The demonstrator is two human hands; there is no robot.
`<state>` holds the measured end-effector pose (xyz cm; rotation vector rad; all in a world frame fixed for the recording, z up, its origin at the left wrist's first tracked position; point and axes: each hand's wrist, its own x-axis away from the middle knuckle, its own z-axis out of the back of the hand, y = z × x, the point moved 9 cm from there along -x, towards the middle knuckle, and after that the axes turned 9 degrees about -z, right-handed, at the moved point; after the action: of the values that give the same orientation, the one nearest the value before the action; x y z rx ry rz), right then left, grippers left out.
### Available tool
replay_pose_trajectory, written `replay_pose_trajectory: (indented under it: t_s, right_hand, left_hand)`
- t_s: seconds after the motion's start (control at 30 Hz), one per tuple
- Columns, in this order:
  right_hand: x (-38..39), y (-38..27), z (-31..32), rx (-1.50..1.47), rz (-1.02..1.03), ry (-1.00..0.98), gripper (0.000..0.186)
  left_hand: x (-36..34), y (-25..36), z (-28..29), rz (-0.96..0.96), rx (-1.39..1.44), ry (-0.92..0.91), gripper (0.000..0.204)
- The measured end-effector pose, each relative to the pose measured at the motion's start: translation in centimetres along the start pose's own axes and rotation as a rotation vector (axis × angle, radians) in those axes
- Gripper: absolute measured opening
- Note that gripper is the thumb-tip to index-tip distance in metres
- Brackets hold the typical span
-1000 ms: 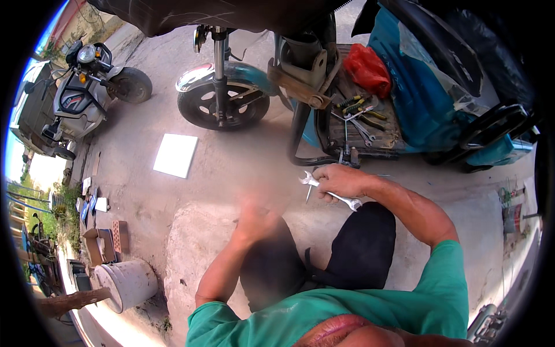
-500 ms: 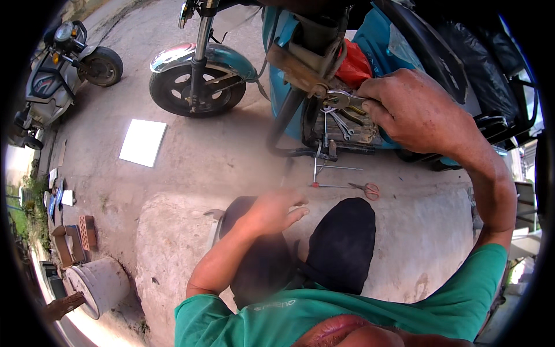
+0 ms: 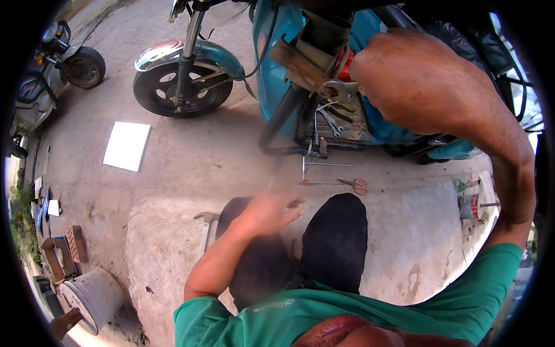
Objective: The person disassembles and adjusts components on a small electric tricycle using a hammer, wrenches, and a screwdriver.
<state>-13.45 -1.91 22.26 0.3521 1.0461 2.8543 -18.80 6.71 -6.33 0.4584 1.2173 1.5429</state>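
Note:
My right hand (image 3: 422,81) is closed around a metal wrench (image 3: 345,88). Only the wrench's jaw end shows; it reaches to a rusty metal bracket (image 3: 303,66) on a blue motor vehicle, by a bolt. My fingertips are hidden behind the back of the hand. Over my left knee, my left hand (image 3: 269,211) hangs with its fingers and thumb apart, holding nothing. Below the bracket, several wrenches (image 3: 330,122) and yellow-and-black pliers (image 3: 341,111) lie on the footboard (image 3: 354,130). A red bag (image 3: 345,65) is partly covered by my right hand.
Red-handled scissors (image 3: 359,186) and a thin T-shaped tool (image 3: 324,183) lie on the ground ahead of my knees. A hammer (image 3: 205,231) is beside my left knee. Further left are a white board (image 3: 127,146), a brick (image 3: 76,243), a white bucket (image 3: 98,298) and a parked motorbike (image 3: 37,92).
My right hand has moved up and nearer, now hiding more of the red bag. The wrench has turned at the bracket. The whole view has shifted slightly; my left hand stays over the knee.

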Motion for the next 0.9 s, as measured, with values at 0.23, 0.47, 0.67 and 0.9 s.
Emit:
replay_pose_trajectory:
  t_s: [0.23,0.47,0.67,0.9]
  right_hand:
    - [-0.4,-1.0,-0.5,0.01,0.039,0.09,0.016]
    - [3.8,0.5,-5.9,-0.614,-0.109,0.428,0.018]
    - [4.9,1.1,-16.4,-1.215,-0.472,-0.009,0.023]
    - [-1.8,-11.2,-22.1,-2.433,-0.44,0.164,0.019]
  left_hand:
    - [0.2,0.5,0.9,-0.012,0.062,-0.005,0.026]
    - [1.7,0.7,2.8,-0.027,0.153,0.05,0.024]
    - [3.6,1.9,5.0,-0.026,0.222,0.096,0.022]
    - [4.2,2.1,4.9,-0.075,0.246,0.124,0.023]
